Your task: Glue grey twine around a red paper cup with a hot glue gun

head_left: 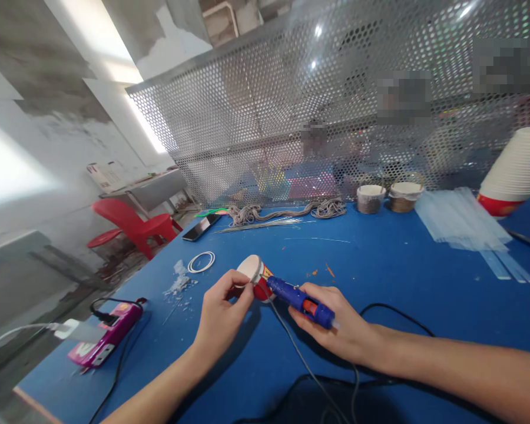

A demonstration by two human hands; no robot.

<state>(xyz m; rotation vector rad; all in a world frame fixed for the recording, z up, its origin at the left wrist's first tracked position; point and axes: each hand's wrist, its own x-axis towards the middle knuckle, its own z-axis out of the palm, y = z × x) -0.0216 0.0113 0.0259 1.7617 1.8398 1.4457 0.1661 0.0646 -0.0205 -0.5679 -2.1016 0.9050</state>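
A red-and-white paper cup is tilted on its side above the blue table, its white bottom toward the left. My left hand is closed on the cup's edge, with thumb and fingertips pinched close to a thin grey cord. The cord runs from the cup down toward me. Wrapped in my right hand is a blue hot glue gun, with a glue stick poking out of its back. Its nozzle meets the side of the cup near the cord. The cup's far side and the tips of some left fingers are hidden.
A purple power strip with cables lies at the left. White rings, a phone and grey cord bundles lie farther back. Two cord-wrapped cups, clear plastic strips and stacked paper cups stand right, before a perforated metal screen.
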